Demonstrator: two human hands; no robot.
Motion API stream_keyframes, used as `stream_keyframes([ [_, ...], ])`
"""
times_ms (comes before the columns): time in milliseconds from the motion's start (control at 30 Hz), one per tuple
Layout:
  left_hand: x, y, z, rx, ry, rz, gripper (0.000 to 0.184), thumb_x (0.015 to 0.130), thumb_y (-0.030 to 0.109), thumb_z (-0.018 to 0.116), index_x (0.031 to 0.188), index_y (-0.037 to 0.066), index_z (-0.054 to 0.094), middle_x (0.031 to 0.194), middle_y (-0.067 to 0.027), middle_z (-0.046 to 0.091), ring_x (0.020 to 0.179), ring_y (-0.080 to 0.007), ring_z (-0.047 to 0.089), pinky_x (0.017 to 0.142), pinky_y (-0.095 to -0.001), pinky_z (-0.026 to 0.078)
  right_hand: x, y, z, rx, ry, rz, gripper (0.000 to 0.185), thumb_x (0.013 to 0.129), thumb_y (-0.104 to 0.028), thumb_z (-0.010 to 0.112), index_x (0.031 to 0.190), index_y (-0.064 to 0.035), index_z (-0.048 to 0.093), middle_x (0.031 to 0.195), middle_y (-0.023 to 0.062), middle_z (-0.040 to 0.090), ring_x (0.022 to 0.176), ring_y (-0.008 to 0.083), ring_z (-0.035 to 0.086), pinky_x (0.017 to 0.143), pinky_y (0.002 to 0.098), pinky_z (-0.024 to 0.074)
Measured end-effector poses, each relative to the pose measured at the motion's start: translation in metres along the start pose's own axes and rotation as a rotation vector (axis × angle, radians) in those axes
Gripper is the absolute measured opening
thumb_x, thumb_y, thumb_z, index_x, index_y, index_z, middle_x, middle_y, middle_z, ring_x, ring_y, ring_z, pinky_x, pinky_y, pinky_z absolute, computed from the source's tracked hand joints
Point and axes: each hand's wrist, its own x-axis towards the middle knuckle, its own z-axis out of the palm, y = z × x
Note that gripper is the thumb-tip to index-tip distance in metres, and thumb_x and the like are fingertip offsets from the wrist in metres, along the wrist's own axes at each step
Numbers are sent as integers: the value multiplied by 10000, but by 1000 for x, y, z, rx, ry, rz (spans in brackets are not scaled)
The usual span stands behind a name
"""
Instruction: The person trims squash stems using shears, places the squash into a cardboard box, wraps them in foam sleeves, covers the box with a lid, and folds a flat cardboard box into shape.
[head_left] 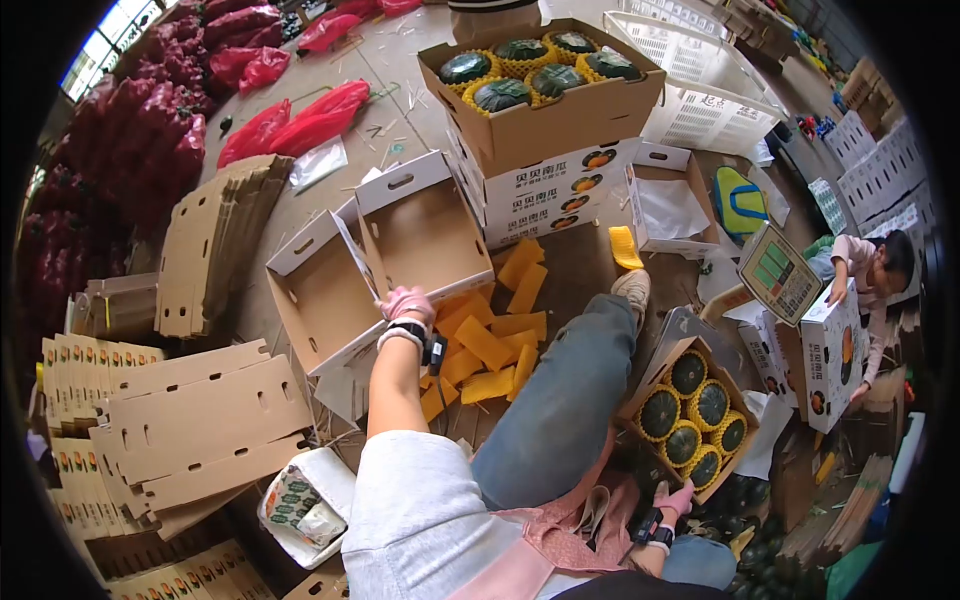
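My left hand (408, 304), in a pink glove, is closed on the near edge of an open white-and-brown carton (425, 225) with nothing in it. A second bare carton (325, 300) stands against it on the left. My right hand (676, 497), also gloved in pink, is at the lower edge of a pumpkin-filled carton (650, 430); its thumb and fingers are apart. Inside that carton, several dark green pumpkins (689, 372) sit in yellow foam nets. The carton rests by a scale whose display (778, 272) faces me.
A tall carton stack (545, 170) topped with netted pumpkins stands ahead. Yellow foam nets (485, 343) litter the floor by my leg. Flattened cartons (205, 420) lie left. Loose pumpkins (755, 535) are at lower right. Another person (870, 265) handles a white carton (832, 355).
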Motion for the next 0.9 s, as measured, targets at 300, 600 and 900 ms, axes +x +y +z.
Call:
stream_keyframes([
  [300,1,-62,-14,-144,532,512,47,801,214,611,821,173,599,817,-36,639,848,-235,616,1006,-559,224,-48,-79,29,-35,-71,-491,758,769,-239,659,1384,-144,227,1177,161,473,860,273,566,687,360,493],
  [600,-146,-214,-128,-1300,638,620,513,881,515,503,753,23,576,626,7,573,575,-66,519,506,-220,401,-153,-141,106,32,-783,-724,561,854,-224,574,1321,-72,303,1153,139,524,962,249,583,747,282,496],
  [900,-164,-229,-71,-2145,-177,756,543,912,454,454,1218,6,450,1154,-158,531,1012,-242,532,866,-374,444,-275,-90,186,-404,-2019,-526,672,888,-437,485,1381,-56,232,1272,104,433,1146,221,440,969,380,349],
])
